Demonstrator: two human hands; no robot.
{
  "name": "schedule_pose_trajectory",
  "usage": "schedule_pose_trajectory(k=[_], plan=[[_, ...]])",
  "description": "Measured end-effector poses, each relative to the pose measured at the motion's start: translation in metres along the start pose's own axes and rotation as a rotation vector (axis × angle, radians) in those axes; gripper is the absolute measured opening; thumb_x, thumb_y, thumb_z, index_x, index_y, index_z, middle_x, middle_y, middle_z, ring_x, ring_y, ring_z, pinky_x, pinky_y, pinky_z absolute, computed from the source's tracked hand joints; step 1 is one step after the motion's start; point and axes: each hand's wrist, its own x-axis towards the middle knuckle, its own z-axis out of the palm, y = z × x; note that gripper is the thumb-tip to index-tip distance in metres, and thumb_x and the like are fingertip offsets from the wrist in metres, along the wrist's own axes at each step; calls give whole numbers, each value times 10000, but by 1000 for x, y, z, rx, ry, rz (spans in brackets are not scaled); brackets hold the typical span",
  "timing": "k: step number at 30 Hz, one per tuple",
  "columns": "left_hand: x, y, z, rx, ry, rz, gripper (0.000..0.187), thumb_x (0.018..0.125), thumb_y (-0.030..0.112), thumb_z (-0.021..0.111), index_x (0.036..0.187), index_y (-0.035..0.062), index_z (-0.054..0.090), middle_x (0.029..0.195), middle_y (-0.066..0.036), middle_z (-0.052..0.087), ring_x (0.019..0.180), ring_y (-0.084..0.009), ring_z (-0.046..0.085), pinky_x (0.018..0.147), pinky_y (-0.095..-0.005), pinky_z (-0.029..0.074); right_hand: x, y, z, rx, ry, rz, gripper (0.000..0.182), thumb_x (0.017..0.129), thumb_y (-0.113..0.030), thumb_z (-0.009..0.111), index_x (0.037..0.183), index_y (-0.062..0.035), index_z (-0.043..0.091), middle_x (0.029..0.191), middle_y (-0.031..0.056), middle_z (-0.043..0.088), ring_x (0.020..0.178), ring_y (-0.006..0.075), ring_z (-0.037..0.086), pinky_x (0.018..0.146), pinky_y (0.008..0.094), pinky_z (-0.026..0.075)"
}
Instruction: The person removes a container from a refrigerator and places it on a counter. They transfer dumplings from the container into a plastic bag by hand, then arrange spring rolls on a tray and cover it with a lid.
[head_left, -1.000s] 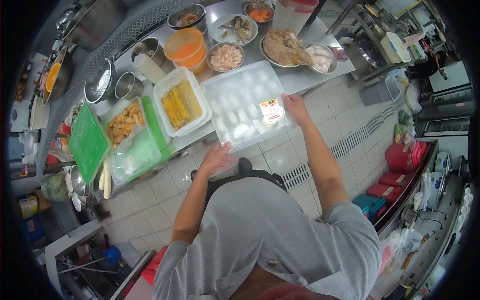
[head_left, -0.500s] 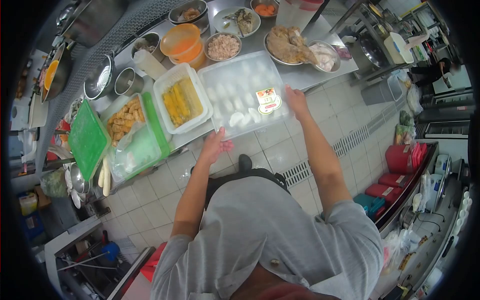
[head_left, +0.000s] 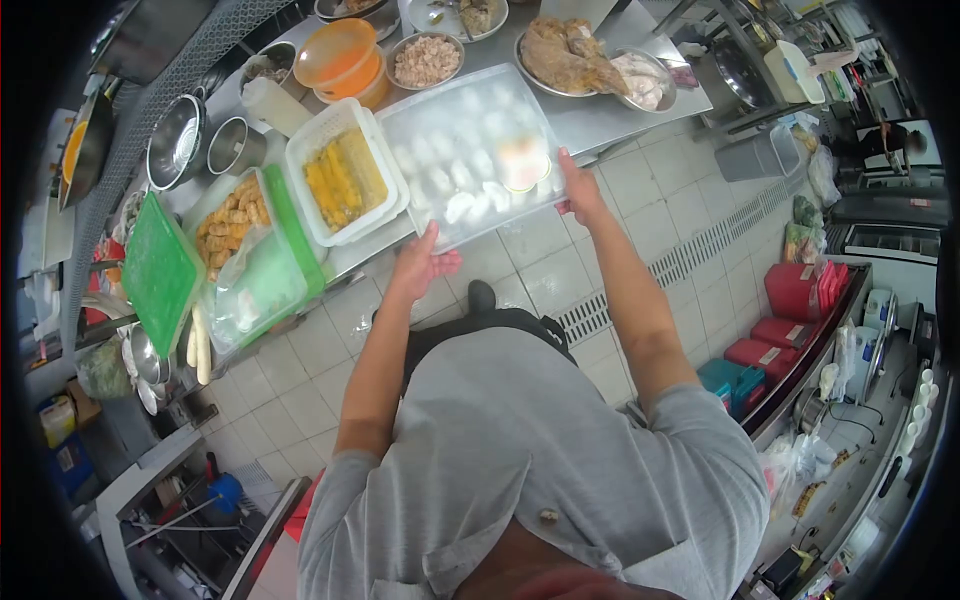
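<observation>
A large translucent lidded container (head_left: 450, 130) with white pieces inside lies at the front edge of the steel table, its near side jutting past the edge. My left hand (head_left: 425, 265) is at its near left corner, the thumb on the rim and the fingers at the underside. At the near right corner my right hand (head_left: 580, 190) grips the rim. Left of the container is a white tub (head_left: 390, 195) of yellow strips. Behind it stands a bowl of chopped pink meat (head_left: 427, 60). The lid carries a label, washed out by glare.
Farther left are an orange tub (head_left: 338, 55), a tray of browned pieces (head_left: 235, 225) and a green board (head_left: 162, 275). A bowl of cooked meat (head_left: 565, 60) stands at the back right. Red containers (head_left: 790, 290) and a grey bin (head_left: 755, 157) are at the right.
The view has shifted, so the table items sit higher and farther left in it. Both hands remain at the container's corners. Glare now covers the label.
</observation>
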Motion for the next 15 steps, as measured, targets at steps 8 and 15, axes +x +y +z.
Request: schedule_pose_trajectory(k=[8, 15], plan=[[-10, -9, 5, -22, -44, -2, 702, 980, 618, 582, 1278, -15, 531, 1020, -170, 660, 871, -297, 718, 758, -422, 596, -22, -56, 19, -784, 417, -988, 735, 943, -554, 602, 1310, 81, 556, 1297, 299, 609, 1245, 452, 558, 1072, 487, 459], [-16, -11, 9, -19, -62, 5, 717, 972, 631, 584, 1263, -24, 550, 1021, -168, 660, 837, -280, 725, 714, -374, 604, 51, -92, 89, -1166, 263, -1193, 944, 942, -624, 566, 1574, 21, 292, 1631, 267, 274, 1534, 395, 228, 1255, 496, 185]])
